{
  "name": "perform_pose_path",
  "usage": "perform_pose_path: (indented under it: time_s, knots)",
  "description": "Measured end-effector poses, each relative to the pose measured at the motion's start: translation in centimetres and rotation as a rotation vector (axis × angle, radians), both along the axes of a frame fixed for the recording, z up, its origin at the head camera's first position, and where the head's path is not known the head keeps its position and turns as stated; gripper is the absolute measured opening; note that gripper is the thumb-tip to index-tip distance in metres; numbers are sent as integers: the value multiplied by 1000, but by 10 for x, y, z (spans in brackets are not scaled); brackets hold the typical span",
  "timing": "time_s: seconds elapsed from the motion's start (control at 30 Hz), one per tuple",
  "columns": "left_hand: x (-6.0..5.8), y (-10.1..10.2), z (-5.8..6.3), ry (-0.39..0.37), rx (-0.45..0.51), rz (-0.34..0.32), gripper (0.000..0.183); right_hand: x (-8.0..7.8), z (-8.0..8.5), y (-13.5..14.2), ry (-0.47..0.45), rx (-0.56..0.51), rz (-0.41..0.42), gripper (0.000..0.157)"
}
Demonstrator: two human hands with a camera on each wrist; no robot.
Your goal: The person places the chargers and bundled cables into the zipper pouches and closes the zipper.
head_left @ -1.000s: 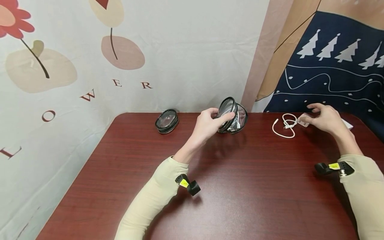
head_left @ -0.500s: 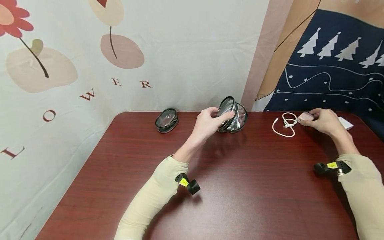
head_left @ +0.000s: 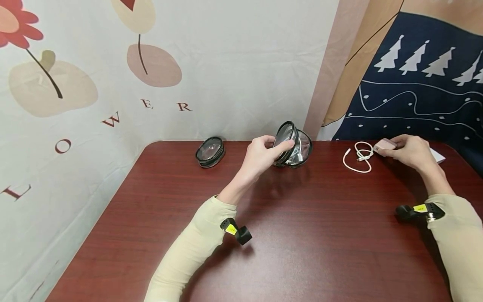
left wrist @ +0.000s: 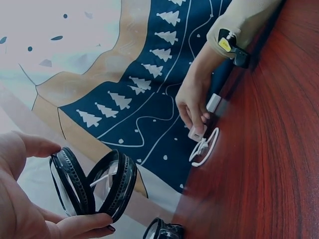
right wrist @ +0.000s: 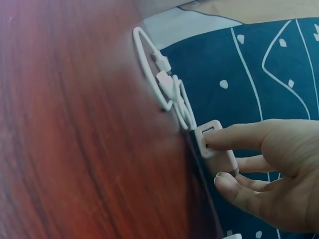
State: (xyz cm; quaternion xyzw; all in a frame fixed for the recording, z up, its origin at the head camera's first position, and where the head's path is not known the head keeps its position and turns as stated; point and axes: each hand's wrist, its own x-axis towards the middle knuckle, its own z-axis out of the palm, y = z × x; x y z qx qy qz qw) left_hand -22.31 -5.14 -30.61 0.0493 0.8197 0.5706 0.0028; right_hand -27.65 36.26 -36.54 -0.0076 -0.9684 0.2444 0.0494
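Observation:
My left hand (head_left: 260, 155) grips a round clear pouch with black zip trim (left wrist: 124, 186), thumb on one side and fingers on the other. The pouch gapes wide, its lid folded back, and a white cable end (left wrist: 102, 180) shows inside. At the table's far right, my right hand (head_left: 413, 153) pinches a pale pink USB charger block (right wrist: 219, 160), its port facing the wrist camera. Left of the block lies a loosely coiled white USB cable (right wrist: 165, 82).
A second round clear pouch (head_left: 210, 152), zipped up, lies near the back edge, left of my left hand. A flat white object (head_left: 437, 156) sits behind my right hand. The dark red table (head_left: 302, 235) meets a hanging patterned cloth (head_left: 234, 75) at the back.
My right hand has come down onto the charger block and now pinches it; a second ago its fingers were spread beside it. My left hand and the pouch stay in place.

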Motion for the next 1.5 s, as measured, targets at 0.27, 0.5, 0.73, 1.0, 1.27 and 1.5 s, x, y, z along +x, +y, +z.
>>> perform_pose_path:
  time_s: [0.27, 0.5, 0.73, 1.0, 1.27, 1.5]
  knots:
    - [-1, -1, -1, 6, 14, -4, 37, 2, 10, -10, 78, -23, -26, 62]
    - [0, -2, 0, 6, 22, 5, 38, 5, 21, -23, 128, -57, -17, 64]
    - [0, -3, 1, 1, 41, 0, 39, 9, 37, -42, 206, -68, 27, 56]
    - [0, -5, 3, -11, 64, 5, 40, 19, 51, -62, 238, -69, 92, 56]
    - [-1, -7, 6, -14, 87, 14, 43, 31, 64, -80, 305, -106, 167, 52]
    - [-1, -6, 5, -14, 61, 18, 47, 41, 73, -96, 347, -117, 214, 51]
